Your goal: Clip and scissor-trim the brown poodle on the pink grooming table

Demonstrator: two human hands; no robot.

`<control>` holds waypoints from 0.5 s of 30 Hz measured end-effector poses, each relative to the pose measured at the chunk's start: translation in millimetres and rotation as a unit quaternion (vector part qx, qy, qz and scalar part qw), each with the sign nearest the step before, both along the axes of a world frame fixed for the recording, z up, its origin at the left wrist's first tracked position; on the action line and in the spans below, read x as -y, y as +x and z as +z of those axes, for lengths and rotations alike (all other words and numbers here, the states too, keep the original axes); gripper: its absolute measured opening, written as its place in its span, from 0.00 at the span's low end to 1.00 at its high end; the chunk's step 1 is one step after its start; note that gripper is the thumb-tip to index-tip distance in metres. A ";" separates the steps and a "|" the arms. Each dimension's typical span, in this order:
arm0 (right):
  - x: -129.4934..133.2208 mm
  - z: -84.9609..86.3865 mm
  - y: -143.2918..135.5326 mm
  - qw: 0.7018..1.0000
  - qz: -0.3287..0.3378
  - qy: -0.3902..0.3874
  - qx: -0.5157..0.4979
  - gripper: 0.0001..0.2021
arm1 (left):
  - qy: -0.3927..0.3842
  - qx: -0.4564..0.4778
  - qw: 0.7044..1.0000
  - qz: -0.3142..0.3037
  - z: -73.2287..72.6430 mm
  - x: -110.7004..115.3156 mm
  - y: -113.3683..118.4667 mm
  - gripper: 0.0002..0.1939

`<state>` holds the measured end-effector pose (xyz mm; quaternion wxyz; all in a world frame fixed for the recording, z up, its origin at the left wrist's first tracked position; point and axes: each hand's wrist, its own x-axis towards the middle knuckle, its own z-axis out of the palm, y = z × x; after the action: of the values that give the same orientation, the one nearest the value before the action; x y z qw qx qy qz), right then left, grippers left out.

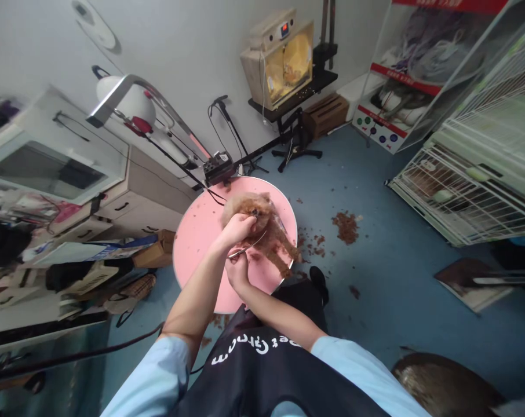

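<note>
A small brown curly-haired dog [273, 240] is on a round pink grooming table [193, 243], its head toward the back and its legs stretched toward the right rim. At the dog's face, my left hand [240, 227] is closed with its fingers pinched at the muzzle. Just below it, my right hand [237, 270] is closed on a pair of scissors [254, 242]. Their thin curved blade points up and right, just under the dog's chin. Whether the blades touch the hair, I cannot tell.
A metal grooming arm [158, 104] with a dark strap rises behind the table. Clumps of cut hair [346, 226] lie on the blue floor. Wire cages [431, 191] stand at the right, drawers [123, 202] at the left, and a dustpan [466, 284] lies lower right.
</note>
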<state>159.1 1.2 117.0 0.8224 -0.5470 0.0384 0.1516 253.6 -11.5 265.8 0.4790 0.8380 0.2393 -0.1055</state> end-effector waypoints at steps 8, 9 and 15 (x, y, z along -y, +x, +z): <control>4.7 4.3 -3.1 1.000 0.014 -0.007 -0.013 0.08 | 0.001 -0.019 0.999 0.051 13.1 6.4 -10.7 0.14; 7.1 3.0 -5.7 1.000 0.017 0.001 -0.016 0.08 | -0.002 -0.024 0.998 0.058 14.6 7.0 -12.3 0.15; 19.2 -5.5 -5.3 0.998 0.036 0.042 -0.018 0.12 | -0.034 -0.028 0.994 0.097 11.8 5.7 -22.6 0.16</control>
<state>153.8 -18.0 111.4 0.8381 -0.5097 0.0276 0.1925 231.0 -17.3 277.6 0.5081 0.7909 0.3289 -0.0902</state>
